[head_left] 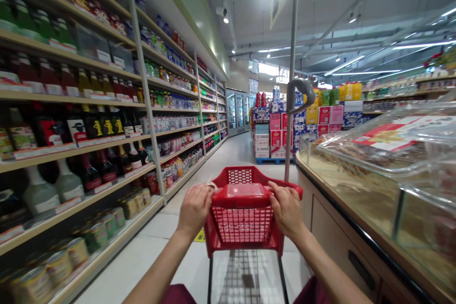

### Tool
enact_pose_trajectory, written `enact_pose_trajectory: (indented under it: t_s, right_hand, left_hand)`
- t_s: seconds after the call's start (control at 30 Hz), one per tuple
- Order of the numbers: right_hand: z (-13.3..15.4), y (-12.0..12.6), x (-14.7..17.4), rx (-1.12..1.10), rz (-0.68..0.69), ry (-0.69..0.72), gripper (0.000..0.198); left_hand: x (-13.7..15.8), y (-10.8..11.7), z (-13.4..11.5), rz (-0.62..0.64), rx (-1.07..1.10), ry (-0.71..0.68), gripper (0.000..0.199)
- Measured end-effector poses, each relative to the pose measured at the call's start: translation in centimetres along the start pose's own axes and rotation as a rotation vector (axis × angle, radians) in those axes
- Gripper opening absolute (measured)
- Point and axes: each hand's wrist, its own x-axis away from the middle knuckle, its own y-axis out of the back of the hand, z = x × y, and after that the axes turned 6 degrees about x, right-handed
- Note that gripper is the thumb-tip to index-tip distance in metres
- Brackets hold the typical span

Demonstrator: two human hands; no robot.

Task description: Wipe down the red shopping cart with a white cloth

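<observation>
In the head view a red plastic shopping cart (pixel 245 228) stands straight in front of me, with a grid-like back wall and dark legs below. My left hand (pixel 196 204) is wrapped over the left end of its handle. At the handle's right end, my right hand (pixel 286 209) grips with its fingers curled over the top. Something pale, too small to name, shows by the left fingertips. Between both hands the handle's middle carries a lighter red panel (pixel 244 190). Only part of the basket's inside can be seen past the handle.
Shelves (pixel 76 159) of bottles and cans line the left side. Close on the right runs a glass-edged counter (pixel 352 190) bearing clear packaged food (pixel 388 140). A grey pole (pixel 292 57) rises beside the counter. Farther off are stacked drink boxes (pixel 276 137) and glass-door fridges (pixel 237 109).
</observation>
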Motion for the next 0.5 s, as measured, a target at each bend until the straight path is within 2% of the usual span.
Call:
enact_pose_trajectory:
  t_s: [0.07,0.13,0.27,0.37,0.5]
  right_hand:
    - [0.4,-0.1,-0.1,-0.008,0.003,-0.011,0.034]
    - [0.7,-0.2,-0.1,-0.014,-0.007,-0.031,0.033]
    - [0.6,-0.3,-0.1,-0.010,-0.023,-0.027,0.034]
    - [0.1,-0.1,0.0,-0.007,-0.003,-0.008,0.035]
    - [0.3,-0.3,0.0,-0.014,-0.009,-0.005,0.034]
  left_hand:
    - [0.0,0.4,1.4,-0.069,-0.038,0.141,0.026]
    - [0.0,0.2,1.1,-0.097,-0.043,0.198,0.027]
    - [0.2,-0.7,-1.8,-0.026,0.027,0.004,0.025]
    - [0.2,-0.2,-1.0,-0.002,0.051,-0.049,0.025]
    - [-0.2,0.8,1.5,-0.067,-0.013,0.183,0.028]
